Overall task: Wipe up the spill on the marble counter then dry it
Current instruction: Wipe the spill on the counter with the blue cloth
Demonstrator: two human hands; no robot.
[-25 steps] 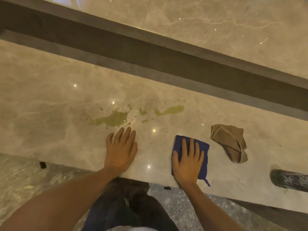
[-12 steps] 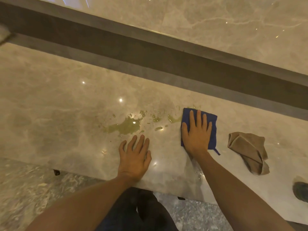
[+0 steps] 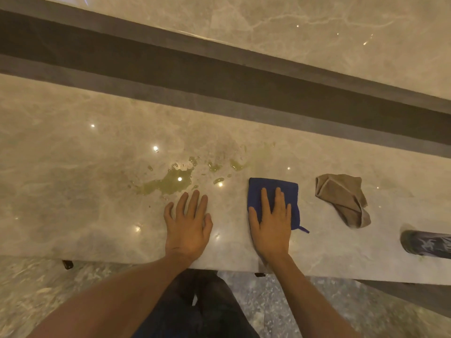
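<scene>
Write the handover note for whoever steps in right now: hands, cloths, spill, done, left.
Left hand: flat on the marble counter, empty, just below the main puddle.
Right hand: pressed flat on the blue cloth, right of the spill.
Greenish spill: main puddle and droplets unwiped.
Tan cloth: crumpled, untouched, right of the blue one.
Left: wipe everything, then dry.

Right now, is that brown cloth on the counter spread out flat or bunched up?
Bunched up. The brown cloth lies crumpled in loose folds on the marble counter, untouched, right of the blue cloth.

dark patterned object (image 3: 429, 244) at counter's right edge
</scene>
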